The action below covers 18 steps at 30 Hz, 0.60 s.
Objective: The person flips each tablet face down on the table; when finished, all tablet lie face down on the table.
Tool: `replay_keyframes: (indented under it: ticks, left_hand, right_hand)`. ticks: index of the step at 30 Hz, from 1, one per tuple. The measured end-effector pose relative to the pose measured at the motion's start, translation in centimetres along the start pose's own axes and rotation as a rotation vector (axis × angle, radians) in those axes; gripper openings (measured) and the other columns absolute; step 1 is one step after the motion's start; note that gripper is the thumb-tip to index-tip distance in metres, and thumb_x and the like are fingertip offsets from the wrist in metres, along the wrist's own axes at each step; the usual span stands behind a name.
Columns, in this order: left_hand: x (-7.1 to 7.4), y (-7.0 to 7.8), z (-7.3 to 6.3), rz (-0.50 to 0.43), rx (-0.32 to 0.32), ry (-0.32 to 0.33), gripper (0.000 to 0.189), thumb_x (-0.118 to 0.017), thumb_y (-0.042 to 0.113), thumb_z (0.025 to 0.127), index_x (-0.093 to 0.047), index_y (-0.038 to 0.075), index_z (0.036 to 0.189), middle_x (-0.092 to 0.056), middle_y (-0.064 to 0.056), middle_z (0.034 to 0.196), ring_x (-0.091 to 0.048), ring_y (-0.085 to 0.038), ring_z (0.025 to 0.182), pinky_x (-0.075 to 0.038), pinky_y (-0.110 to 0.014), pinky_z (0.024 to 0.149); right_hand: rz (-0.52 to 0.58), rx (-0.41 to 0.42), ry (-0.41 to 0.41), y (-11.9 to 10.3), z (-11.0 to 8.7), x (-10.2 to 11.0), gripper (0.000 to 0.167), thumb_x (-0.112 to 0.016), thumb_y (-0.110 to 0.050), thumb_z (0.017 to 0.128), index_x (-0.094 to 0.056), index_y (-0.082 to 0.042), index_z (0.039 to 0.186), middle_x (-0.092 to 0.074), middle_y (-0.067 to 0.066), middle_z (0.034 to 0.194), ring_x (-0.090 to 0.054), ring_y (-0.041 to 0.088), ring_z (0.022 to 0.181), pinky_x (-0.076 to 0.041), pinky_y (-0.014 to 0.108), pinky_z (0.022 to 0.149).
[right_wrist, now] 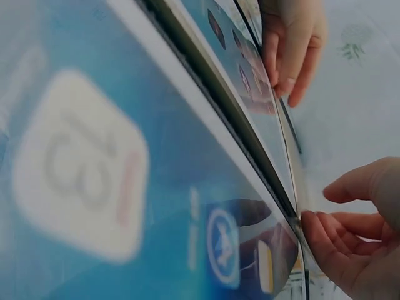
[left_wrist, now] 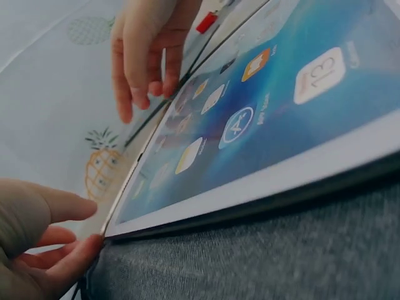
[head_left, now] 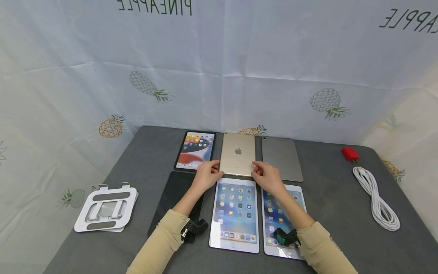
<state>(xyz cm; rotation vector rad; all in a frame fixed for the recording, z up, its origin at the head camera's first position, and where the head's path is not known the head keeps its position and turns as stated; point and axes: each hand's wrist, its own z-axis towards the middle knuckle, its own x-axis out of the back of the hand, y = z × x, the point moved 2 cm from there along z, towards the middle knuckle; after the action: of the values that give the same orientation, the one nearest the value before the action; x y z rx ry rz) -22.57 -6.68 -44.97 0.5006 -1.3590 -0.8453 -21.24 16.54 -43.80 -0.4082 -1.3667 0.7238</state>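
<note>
tan sleeves (head_left: 159,243); hands (head_left: 206,174) (head_left: 268,177), fingertips (left_wrist: 78,208) narrowly parted, touch lower corners of gold tablet (head_left: 237,163); grey logo (head_left: 238,151)

Six tablets (head_left: 237,158) lie on the bench (head_left: 328,182) in two rows, three before three — a stand (head_left: 111,196) to their left, a plug (head_left: 350,153) and, before it, a cable (head_left: 376,199) to their right.
</note>
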Motion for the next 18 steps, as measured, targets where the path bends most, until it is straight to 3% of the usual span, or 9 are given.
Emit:
replay_keyframes:
  ticks: [6,12,18]
  left_hand:
    - [1.1,-0.6,-0.2,-0.106,-0.003,0.056,0.037,-0.072,0.011,0.086,-0.066,-0.003,0.12,-0.066,-0.015,0.107,-0.067,-0.025,0.094,-0.055,-0.037,0.083]
    - [3.0,-1.5,-0.2,-0.182,0.031,0.13,0.031,-0.069,0.011,0.089,-0.068,-0.001,0.117,-0.07,-0.014,0.107,-0.067,-0.027,0.098,-0.053,-0.04,0.087]
    - [4.8,-2.5,-0.4,-0.173,0.138,0.216,0.029,-0.068,0.015,0.09,-0.07,0.004,0.117,-0.072,-0.012,0.104,-0.067,-0.025,0.1,-0.051,-0.042,0.088]
  right_hand:
    - [0.127,0.05,0.05,-1.0,0.3,-1.1,0.04,-0.066,-0.003,0.086,-0.063,0.0,0.126,-0.064,0.013,0.105,-0.061,0.025,0.088,-0.053,0.04,0.08]
    - [0.348,-0.077,0.004,-2.6,0.7,-2.8,0.043,-0.063,-0.005,0.09,-0.058,-0.004,0.133,-0.059,0.014,0.126,-0.059,0.028,0.108,-0.049,0.042,0.095]
    - [0.516,-0.159,-0.033,-4.5,1.2,-4.6,0.049,-0.062,-0.007,0.091,-0.052,-0.004,0.139,-0.055,0.015,0.136,-0.055,0.03,0.118,-0.048,0.042,0.095]
